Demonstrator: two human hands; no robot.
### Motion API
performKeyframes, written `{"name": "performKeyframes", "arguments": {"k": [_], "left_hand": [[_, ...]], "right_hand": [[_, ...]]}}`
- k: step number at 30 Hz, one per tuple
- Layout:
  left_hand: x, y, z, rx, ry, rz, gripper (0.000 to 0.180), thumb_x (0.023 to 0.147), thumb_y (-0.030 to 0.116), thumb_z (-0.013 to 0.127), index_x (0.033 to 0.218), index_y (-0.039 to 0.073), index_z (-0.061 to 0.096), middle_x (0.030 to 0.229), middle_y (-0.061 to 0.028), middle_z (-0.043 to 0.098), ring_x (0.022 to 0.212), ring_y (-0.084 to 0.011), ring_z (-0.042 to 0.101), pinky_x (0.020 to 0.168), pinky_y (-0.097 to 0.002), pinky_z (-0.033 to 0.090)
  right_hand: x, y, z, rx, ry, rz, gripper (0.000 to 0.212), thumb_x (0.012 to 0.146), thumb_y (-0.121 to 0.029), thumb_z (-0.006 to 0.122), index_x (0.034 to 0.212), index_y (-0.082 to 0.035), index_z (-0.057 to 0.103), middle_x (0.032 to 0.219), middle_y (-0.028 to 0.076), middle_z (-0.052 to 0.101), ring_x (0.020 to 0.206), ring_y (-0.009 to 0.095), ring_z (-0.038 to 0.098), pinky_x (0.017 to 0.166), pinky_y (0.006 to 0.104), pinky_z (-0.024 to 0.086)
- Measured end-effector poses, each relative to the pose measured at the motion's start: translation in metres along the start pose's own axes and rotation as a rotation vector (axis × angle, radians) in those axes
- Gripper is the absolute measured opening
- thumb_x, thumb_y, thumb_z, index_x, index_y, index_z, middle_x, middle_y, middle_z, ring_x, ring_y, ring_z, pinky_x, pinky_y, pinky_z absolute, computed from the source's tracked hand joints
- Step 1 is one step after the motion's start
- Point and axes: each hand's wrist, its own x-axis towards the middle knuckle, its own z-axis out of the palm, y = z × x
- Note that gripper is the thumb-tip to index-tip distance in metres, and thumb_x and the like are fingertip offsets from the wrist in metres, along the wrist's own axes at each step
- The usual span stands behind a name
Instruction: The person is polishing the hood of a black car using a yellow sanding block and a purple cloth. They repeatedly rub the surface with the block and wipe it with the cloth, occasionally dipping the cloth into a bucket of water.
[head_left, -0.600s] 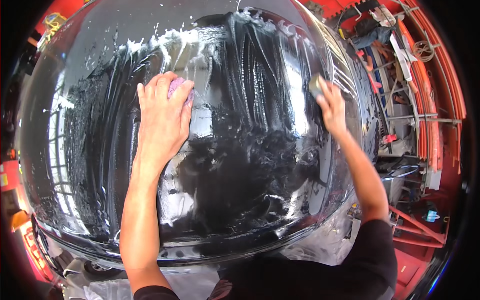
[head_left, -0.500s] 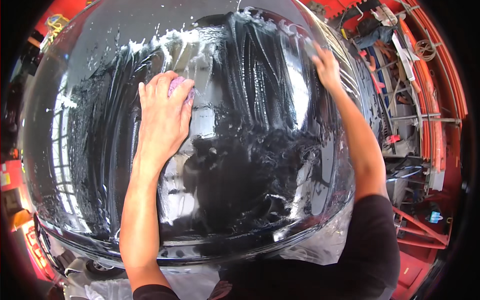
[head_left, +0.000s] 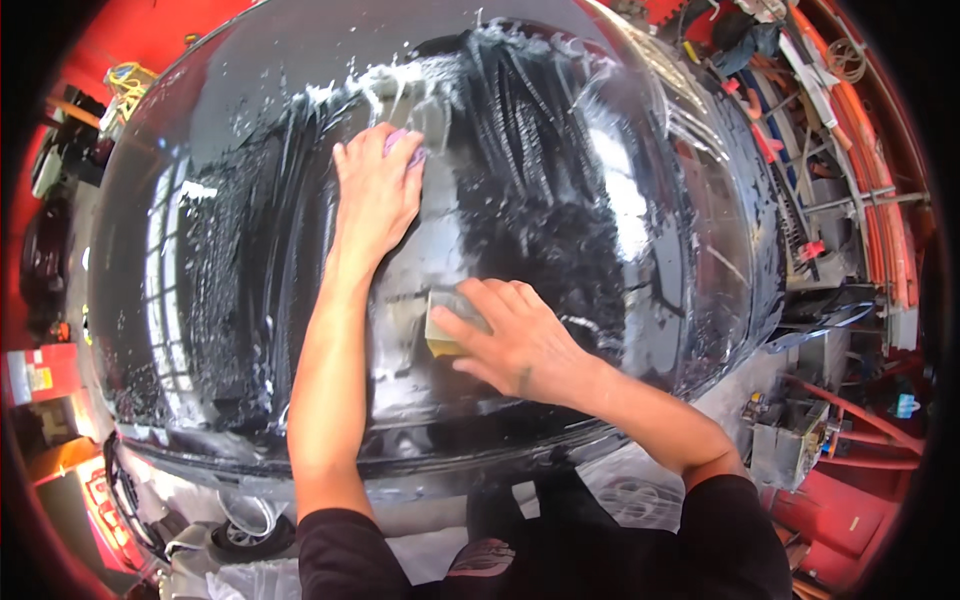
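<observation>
Purple wad [head_left: 396,140] in left hand [head_left: 376,195]

The curved black panel [head_left: 530,240] looks smooth and glossy, the block [head_left: 447,302] matt.

The wad [head_left: 395,139] lies behind the block [head_left: 443,304] (over the panel [head_left: 430,235]).

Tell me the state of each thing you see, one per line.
Left hand: closed on the purple wad
Purple wad: gripped, partly hidden
Right hand: closed on the block
Block: gripped, partly covered
Dark panel: glossy, streaked with whitish marks
Yellow cord: looped, bunched up
</observation>
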Motion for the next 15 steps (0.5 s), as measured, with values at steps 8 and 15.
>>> {"name": "performKeyframes", "arguments": {"k": [8, 15], "left_hand": [[-0.006, -0.011, -0.008, 0.052, 0.020, 0.044, 0.032, 0.101, 0.022, 0.069, 0.131, 0.011, 0.071, 0.134, -0.0157, 0.066, 0.126, -0.0377, 0.060, 0.111, -0.0535, 0.041], [-0.001, -0.004, -0.009, 0.012, -0.036, 0.030, 0.034, 0.102, 0.019, 0.068, 0.134, 0.010, 0.070, 0.136, -0.0164, 0.064, 0.129, -0.0381, 0.058, 0.114, -0.0491, 0.041]], "right_hand": [[-0.012, 0.000, -0.018, -0.044, 0.331, 0.020, 0.046, 0.083, -0.001, 0.078, 0.128, 0.000, 0.072, 0.123, 0.020, 0.070, 0.111, 0.039, 0.068, 0.094, 0.0476, 0.056], [0.003, -0.008, -0.004, -0.203, 0.041, 0.032, 0.054, 0.089, -0.029, 0.080, 0.135, -0.004, 0.067, 0.122, 0.013, 0.067, 0.119, 0.032, 0.062, 0.099, 0.0442, 0.049]]}}
